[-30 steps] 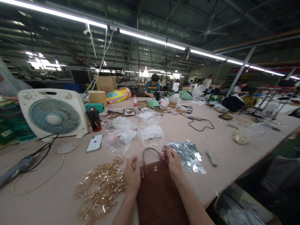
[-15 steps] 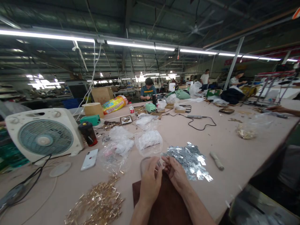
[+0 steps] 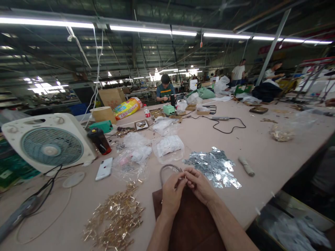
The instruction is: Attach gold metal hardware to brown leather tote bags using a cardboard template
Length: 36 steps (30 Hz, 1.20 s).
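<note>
A brown bag [image 3: 191, 223] lies flat on the table in front of me, its thin handle [image 3: 164, 169] arching away from me. My left hand [image 3: 171, 195] and my right hand [image 3: 200, 184] meet over the bag's top edge, fingers pinched together on a small metal piece by the handle. A heap of gold metal fittings [image 3: 116, 218] lies left of the bag. To the right is a heap of silver metal plates [image 3: 213, 167].
A white fan [image 3: 48, 144], a dark cup [image 3: 99, 141], a white phone [image 3: 104, 168] and clear plastic bags [image 3: 146, 150] sit on the pink table [image 3: 261, 146]. A black cable [image 3: 225, 127] runs across it. A person in a green shirt [image 3: 164, 91] works at the far end.
My left hand has moved right from the bag's left side to meet my right hand at the handle. The view has tilted and shifted slightly.
</note>
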{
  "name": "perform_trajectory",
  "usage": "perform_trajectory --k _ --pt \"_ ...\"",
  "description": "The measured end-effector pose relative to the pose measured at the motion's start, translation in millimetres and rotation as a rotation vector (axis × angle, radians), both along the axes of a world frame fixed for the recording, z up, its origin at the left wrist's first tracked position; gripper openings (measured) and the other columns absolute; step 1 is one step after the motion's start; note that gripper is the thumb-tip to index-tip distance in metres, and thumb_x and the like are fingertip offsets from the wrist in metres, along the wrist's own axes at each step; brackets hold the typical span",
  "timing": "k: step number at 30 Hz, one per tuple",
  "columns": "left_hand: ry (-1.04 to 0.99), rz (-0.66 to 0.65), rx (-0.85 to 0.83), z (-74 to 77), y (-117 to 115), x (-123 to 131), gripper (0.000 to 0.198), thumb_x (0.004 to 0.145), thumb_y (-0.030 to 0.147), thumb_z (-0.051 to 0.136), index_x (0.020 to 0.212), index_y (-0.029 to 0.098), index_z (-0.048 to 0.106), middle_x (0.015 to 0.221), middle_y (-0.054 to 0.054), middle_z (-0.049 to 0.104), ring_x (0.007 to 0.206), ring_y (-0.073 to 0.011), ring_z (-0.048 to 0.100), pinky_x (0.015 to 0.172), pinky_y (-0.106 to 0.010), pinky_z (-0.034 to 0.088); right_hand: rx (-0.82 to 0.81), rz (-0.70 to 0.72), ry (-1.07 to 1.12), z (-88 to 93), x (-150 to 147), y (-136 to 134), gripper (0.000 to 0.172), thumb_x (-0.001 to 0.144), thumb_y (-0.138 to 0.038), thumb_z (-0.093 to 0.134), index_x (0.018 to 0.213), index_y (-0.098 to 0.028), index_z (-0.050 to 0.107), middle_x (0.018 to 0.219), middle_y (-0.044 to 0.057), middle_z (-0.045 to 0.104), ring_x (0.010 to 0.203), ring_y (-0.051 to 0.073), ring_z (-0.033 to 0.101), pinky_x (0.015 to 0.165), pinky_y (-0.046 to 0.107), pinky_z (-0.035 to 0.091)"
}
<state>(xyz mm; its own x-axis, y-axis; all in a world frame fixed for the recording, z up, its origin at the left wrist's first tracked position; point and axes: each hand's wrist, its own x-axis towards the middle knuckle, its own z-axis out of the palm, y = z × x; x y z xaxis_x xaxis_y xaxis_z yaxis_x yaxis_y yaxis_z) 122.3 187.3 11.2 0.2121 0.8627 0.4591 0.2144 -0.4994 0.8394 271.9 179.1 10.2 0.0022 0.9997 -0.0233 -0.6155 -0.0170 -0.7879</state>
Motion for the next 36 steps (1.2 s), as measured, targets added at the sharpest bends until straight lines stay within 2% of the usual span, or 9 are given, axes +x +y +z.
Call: perform_trajectory --k 5,12,19,23,29,36 --pt "-0.131 -0.026 -0.140 -2.3 -3.1 -0.2 0.043 0.093 0.038 0.073 0.133 0.023 0.069 0.120 -0.009 0.077 0.101 -0.0244 0.076 0.091 -0.039 0.064 0.014 0.034 -0.053 1.0 1.1 -4.6 0.034 0.075 -0.043 0.093 0.095 -0.019 0.081 0.094 0.007 0.075 0.053 0.004 0.041 0.042 0.017 0.026" --pt "-0.131 0.000 -0.076 4.6 -7.4 -4.5 0.031 0.093 0.039 0.073 0.119 0.024 0.076 0.111 -0.007 0.079 0.098 -0.0233 0.076 0.090 -0.037 0.064 0.026 0.037 -0.067 0.9 -1.1 -6.0 0.035 0.076 -0.043 0.092 0.100 -0.019 0.083 0.095 0.008 0.076 0.057 0.006 0.047 0.044 0.017 0.033" --pt "-0.134 0.024 -0.068 0.9 -8.4 -4.6 0.027 0.090 0.038 0.077 0.111 0.022 0.077 0.102 -0.005 0.080 0.089 -0.0215 0.076 0.083 -0.034 0.064 0.003 0.037 -0.092 -0.5 2.0 -7.6 0.036 0.072 -0.046 0.095 0.084 -0.015 0.081 0.079 0.005 0.069 0.054 0.003 0.044 0.043 0.013 0.029" --pt "-0.114 0.043 -0.022 0.4 -8.4 -6.1 0.022 0.088 0.032 0.079 0.109 0.023 0.078 0.098 -0.004 0.080 0.087 -0.0201 0.075 0.083 -0.032 0.063 -0.011 0.070 -0.091 -4.3 4.1 -7.3 0.036 0.074 -0.046 0.094 0.087 -0.015 0.082 0.079 0.004 0.068 0.054 0.003 0.044 0.042 0.012 0.029" --pt "-0.095 0.039 0.004 1.9 -9.0 -6.5 0.019 0.089 0.029 0.078 0.108 0.023 0.078 0.097 -0.002 0.080 0.087 -0.0191 0.076 0.084 -0.031 0.062 -0.009 0.100 -0.077 -7.9 6.0 -6.7 0.032 0.076 -0.043 0.093 0.085 -0.015 0.081 0.068 0.000 0.060 0.053 0.004 0.041 0.042 0.013 0.028" --pt "-0.107 0.026 0.032 -3.1 -9.1 -6.3 0.019 0.090 0.029 0.078 0.108 0.023 0.077 0.094 -0.002 0.080 0.082 -0.0179 0.076 0.075 -0.028 0.062 -0.016 0.089 -0.080 -2.9 5.5 -8.5 0.037 0.071 -0.045 0.096 0.079 -0.014 0.079 0.064 0.000 0.057 0.050 0.002 0.037 0.041 0.012 0.023"
